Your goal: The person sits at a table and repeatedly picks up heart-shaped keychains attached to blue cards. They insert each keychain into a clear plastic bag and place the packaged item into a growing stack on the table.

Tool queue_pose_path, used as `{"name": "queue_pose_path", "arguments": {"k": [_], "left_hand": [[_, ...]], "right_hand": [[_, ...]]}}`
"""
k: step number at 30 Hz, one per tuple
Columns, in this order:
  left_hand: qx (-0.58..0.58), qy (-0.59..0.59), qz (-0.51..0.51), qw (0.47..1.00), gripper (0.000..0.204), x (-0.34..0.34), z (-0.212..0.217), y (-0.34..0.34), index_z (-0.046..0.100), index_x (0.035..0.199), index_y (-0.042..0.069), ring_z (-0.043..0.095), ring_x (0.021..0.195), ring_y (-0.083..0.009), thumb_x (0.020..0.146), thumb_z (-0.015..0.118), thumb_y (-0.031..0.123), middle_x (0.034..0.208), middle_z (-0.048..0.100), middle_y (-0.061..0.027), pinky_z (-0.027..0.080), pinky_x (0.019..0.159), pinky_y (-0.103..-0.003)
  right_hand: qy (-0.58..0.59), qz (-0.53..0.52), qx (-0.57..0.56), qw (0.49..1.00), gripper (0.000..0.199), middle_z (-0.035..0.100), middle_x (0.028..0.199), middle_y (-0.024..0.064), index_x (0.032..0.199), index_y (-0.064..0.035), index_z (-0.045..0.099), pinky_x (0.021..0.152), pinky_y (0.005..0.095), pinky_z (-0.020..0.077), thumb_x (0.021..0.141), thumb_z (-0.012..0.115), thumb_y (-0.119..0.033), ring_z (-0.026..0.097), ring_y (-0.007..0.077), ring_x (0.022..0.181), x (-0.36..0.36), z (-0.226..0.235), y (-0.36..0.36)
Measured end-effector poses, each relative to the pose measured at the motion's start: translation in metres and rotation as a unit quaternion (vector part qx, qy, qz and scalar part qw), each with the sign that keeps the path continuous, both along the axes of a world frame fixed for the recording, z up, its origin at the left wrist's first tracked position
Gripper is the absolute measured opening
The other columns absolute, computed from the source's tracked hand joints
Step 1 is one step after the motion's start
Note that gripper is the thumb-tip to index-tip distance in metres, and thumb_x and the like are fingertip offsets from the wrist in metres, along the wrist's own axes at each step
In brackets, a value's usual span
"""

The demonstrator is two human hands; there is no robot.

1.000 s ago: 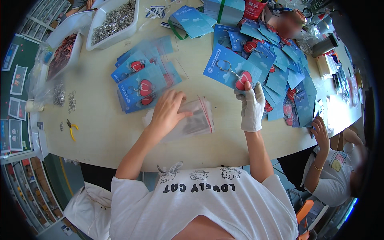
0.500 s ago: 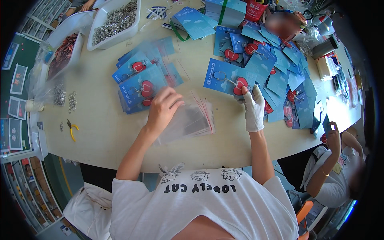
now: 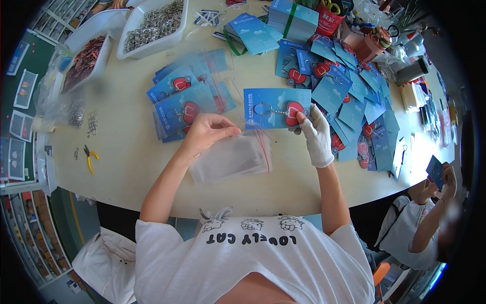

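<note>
Currently on my list, placed by the clear bags (image 3: pixel 228 161) on the bench (image 3: pixel 126 180): one blue card (image 3: pixel 281 101) with a key ring and red charm (image 3: pixel 293 112), held just beyond the bags' far right corner; no film around it that I can make out, so I enter it as unbagged; right hand (image 3: pixel 316 143), white-gloved, fingers grasping the card's right end, thumb at the charm; left hand (image 3: pixel 205 134), bare, at the bags' far edge, fingers pinched on the film, as I judge it; done, by my reckoning: one pile of bagged cards (image 3: pixel 177 103), beyond and left of the bags, overlapping, so I give no count; left to do, likewise: one heap of loose cards (image 3: pixel 349 114), right of the bags, red charms on several, clearly the larger lot, so I put progress at well under half; also one tray of metal rings (image 3: pixel 154 28), far beyond the bags, leftward; one pair of yellow-handled pliers (image 3: pixel 91 159), well left of them.
</note>
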State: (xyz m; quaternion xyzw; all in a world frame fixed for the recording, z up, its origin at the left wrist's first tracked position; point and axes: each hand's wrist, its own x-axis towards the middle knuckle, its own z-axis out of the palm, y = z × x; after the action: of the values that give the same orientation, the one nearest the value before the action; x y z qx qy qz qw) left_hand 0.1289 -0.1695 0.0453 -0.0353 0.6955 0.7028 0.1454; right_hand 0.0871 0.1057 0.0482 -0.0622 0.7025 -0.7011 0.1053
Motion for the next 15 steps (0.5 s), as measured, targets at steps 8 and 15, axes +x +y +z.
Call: {"name": "queue_pose_path", "arguments": {"k": [8, 15], "left_hand": [[0.033, -0.007, -0.008, 0.999, 0.008, -0.005, 0.002, 0.003, 0.07, 0.084, -0.001, 0.062, 0.066, -0.0091, 0.081, 0.074, 0.007, 0.075, 0.068, -0.0045, 0.05, 0.062, -0.022], [0.058, -0.019, -0.018, 0.998, 0.014, -0.008, 0.001, 0.007, 0.069, 0.085, -0.002, 0.061, 0.065, -0.0102, 0.081, 0.075, 0.01, 0.075, 0.067, -0.006, 0.048, 0.061, -0.023]], "right_hand": [[-0.002, 0.01, 0.034, 0.999, 0.035, 0.063, 0.09, 0.0055, 0.119, 0.0059, 0.05, 0.064, 0.0221, 0.0451, 0.093, 0.057, -0.017, 0.059, 0.0089, 0.072, -0.003, -0.005, 0.023], [-0.02, 0.02, -0.024, 0.999, 0.034, 0.063, 0.09, 0.0028, 0.118, 0.0011, 0.052, 0.065, 0.0217, 0.0445, 0.093, 0.058, -0.02, 0.059, 0.0085, 0.072, -0.006, 0.003, 0.018]]}}
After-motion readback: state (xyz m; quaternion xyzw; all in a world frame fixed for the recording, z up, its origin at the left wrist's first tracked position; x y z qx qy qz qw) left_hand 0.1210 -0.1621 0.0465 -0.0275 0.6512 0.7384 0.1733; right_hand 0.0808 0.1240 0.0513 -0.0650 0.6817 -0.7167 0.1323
